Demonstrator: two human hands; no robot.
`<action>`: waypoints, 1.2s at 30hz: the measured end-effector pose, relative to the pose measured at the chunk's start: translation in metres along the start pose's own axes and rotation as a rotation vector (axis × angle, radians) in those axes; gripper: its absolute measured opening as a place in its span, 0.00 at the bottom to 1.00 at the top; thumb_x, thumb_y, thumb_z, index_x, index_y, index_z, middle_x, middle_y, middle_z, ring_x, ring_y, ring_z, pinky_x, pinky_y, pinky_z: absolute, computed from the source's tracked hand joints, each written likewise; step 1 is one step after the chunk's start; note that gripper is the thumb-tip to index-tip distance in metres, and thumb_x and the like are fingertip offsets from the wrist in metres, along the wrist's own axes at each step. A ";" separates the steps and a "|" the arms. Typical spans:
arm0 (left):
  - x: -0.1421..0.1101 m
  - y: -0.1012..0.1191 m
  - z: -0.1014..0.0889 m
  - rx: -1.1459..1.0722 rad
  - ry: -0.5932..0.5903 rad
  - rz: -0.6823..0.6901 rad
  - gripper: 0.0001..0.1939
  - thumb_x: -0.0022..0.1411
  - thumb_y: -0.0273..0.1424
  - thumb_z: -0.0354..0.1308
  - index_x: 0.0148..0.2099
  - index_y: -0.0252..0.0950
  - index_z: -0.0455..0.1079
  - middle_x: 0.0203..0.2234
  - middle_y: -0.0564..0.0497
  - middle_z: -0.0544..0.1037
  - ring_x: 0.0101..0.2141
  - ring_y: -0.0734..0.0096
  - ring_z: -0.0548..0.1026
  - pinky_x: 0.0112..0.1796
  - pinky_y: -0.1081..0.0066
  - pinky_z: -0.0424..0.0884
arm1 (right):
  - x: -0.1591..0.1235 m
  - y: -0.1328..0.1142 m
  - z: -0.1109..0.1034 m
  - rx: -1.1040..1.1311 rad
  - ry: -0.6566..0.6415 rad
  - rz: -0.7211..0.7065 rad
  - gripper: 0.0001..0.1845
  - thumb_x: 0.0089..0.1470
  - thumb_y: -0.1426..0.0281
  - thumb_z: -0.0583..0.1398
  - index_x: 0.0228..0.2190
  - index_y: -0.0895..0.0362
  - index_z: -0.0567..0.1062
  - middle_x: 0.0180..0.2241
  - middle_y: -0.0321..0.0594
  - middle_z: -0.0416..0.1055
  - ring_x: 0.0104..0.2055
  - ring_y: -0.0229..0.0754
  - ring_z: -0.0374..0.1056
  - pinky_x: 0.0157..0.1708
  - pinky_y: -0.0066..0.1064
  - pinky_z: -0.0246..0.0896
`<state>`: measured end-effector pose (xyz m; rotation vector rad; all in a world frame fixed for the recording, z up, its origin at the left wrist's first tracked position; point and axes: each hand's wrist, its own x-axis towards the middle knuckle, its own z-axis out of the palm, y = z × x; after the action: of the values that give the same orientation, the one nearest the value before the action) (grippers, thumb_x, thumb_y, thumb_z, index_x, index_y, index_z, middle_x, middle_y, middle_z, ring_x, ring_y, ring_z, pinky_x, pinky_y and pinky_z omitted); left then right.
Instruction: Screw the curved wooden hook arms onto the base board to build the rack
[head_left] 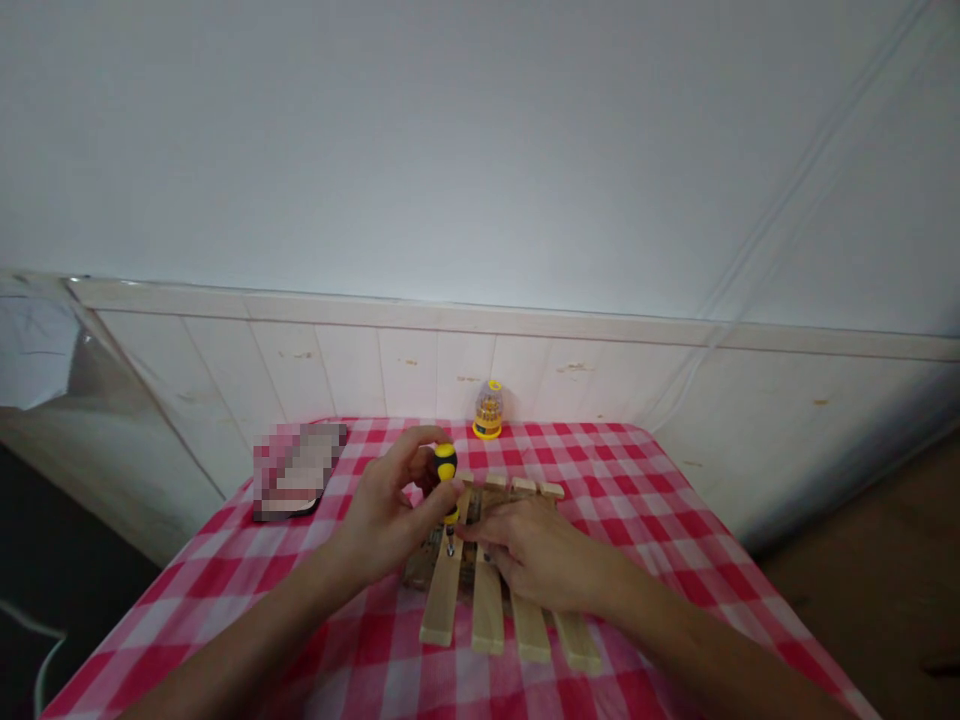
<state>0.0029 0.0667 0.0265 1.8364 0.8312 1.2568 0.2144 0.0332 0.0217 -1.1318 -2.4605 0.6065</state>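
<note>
My left hand [396, 500] is closed around a yellow and black screwdriver [445, 462], thumb on the near side of the handle. The screwdriver stands upright, its metal shaft pointing down at the leftmost of several pale wooden slats [489, 610]. The slats lie side by side across a darker brown wooden base [420, 570]. My right hand [544, 550] bears down on the middle slats with bent fingers, holding them. Its index fingertip is close to the screwdriver's tip. The right hand hides part of the slats and base.
A clear, yellow-based screwdriver-bit case [488, 412] stands at the table's back edge by the white panelled wall [409, 370]. A phone-like flat object [304, 472], blurred out, lies at the left. A red-and-white checked cloth [637, 520] covers the table.
</note>
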 end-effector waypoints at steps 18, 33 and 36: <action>0.001 0.000 -0.004 0.167 -0.118 0.162 0.07 0.66 0.28 0.58 0.46 0.39 0.65 0.27 0.57 0.73 0.28 0.75 0.72 0.30 0.75 0.69 | 0.000 -0.001 -0.003 -0.131 -0.088 -0.032 0.24 0.60 0.80 0.56 0.52 0.51 0.81 0.51 0.44 0.81 0.54 0.47 0.74 0.55 0.38 0.66; 0.006 0.010 -0.011 0.021 -0.253 0.066 0.08 0.63 0.29 0.61 0.45 0.37 0.69 0.30 0.54 0.74 0.29 0.74 0.71 0.31 0.74 0.69 | 0.000 0.002 0.000 -0.149 -0.050 -0.043 0.23 0.60 0.80 0.56 0.49 0.49 0.82 0.47 0.41 0.82 0.51 0.47 0.75 0.55 0.38 0.66; 0.007 0.010 -0.012 0.006 -0.256 0.049 0.07 0.62 0.27 0.62 0.43 0.37 0.69 0.30 0.55 0.74 0.29 0.75 0.71 0.31 0.75 0.69 | 0.000 0.002 0.001 -0.137 -0.051 -0.053 0.24 0.60 0.80 0.55 0.49 0.49 0.82 0.47 0.42 0.81 0.52 0.47 0.75 0.55 0.38 0.66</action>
<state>-0.0056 0.0703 0.0410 1.9817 0.6530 1.0209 0.2156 0.0341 0.0198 -1.1095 -2.6009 0.4624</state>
